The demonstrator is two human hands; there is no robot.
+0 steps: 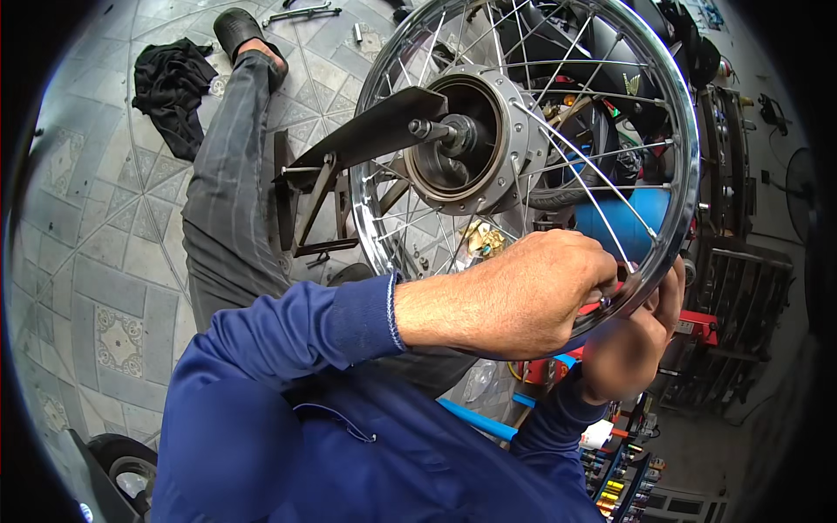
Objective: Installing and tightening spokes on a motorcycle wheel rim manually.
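A spoked motorcycle wheel stands in front of me, with a shiny chrome rim (689, 166) and a grey hub (514, 113). Its axle (445, 133) rests at a dark metal stand (366, 131). My left hand (532, 283) reaches across to the rim's lower right inside edge. Its fingers are curled closed beside a spoke end; what they pinch is hidden, apart from a small bluish tip. On the outer side of the rim is my right hand (645, 331), partly blurred, its fingers bent round the rim at the same spot.
Behind the wheel are a blue rounded tank (623, 218) and a dark motorcycle body (610, 44). Black cloth (172, 91) lies on the tiled floor, wrenches (305, 11) farther off. A rack of small bottles (619, 479) stands at lower right, a tire (122, 462) at lower left.
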